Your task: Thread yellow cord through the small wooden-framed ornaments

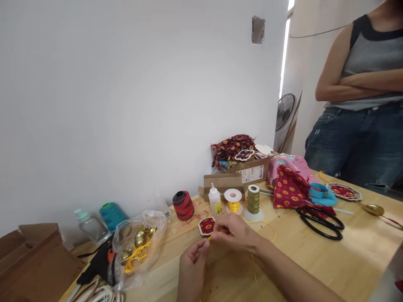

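Note:
Close together over the wooden table, my left hand point(194, 261) and my right hand point(232, 233) both pinch a yellow cord point(209, 238) between their fingertips. The cord trails out from behind my right hand and wrist, looping over the table on the right and running down toward the near edge. Just beyond my fingers lies a small white-framed ornament point(207, 225) with red patterned fabric in it, partly hidden by my right hand. Behind it stand a white glue bottle point(215, 199), a spool of yellow cord point(234, 205) and an olive thread spool point(253, 200).
Left are a red thread cone point(183, 205), a plastic bag point(159, 226) with brass bells, a black glue gun point(96, 262) and a cardboard box point(37, 260). Right are black scissors point(324, 226), red fabric point(289, 188) and another framed ornament point(343, 191). A person point(368, 84) stands with folded arms.

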{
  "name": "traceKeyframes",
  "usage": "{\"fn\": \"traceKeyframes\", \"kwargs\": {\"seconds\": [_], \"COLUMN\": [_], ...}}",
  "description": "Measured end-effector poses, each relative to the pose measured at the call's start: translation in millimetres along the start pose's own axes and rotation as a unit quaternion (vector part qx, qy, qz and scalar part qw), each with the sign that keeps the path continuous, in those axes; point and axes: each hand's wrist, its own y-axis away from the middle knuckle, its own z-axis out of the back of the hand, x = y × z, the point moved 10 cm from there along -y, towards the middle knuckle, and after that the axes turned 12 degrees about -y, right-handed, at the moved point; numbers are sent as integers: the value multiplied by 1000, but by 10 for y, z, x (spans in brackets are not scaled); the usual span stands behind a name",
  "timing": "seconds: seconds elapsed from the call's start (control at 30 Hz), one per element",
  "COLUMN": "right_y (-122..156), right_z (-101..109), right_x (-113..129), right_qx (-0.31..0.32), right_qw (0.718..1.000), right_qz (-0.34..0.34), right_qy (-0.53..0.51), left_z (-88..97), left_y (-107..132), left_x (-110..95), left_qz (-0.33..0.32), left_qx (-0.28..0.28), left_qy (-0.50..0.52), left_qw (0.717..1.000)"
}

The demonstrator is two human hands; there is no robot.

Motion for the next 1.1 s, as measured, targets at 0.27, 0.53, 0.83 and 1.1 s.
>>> {"fn": "traceKeyframes", "kwargs": {"seconds": [0.27, 0.53, 0.83, 1.1], "right_y": [18, 6, 4, 27], "right_z": [-10, 0, 10, 30], "right_x": [238, 86, 9, 42], "right_qx": [-30, -66, -74, -123], "right_qw": [995, 995, 997, 992], "right_qz": [70, 37, 7, 23], "right_qy": [59, -64, -23, 1], "left_z": [-88, -100, 6, 26], "left_y": [47, 28, 78, 40], "left_x": [-19, 47, -172, -135], "left_qz": [21, 24, -52, -30], "left_qx": [46, 42, 16, 3], "left_qy": [-1, 36, -15, -60], "left_qw": [999, 998, 998, 998]}}
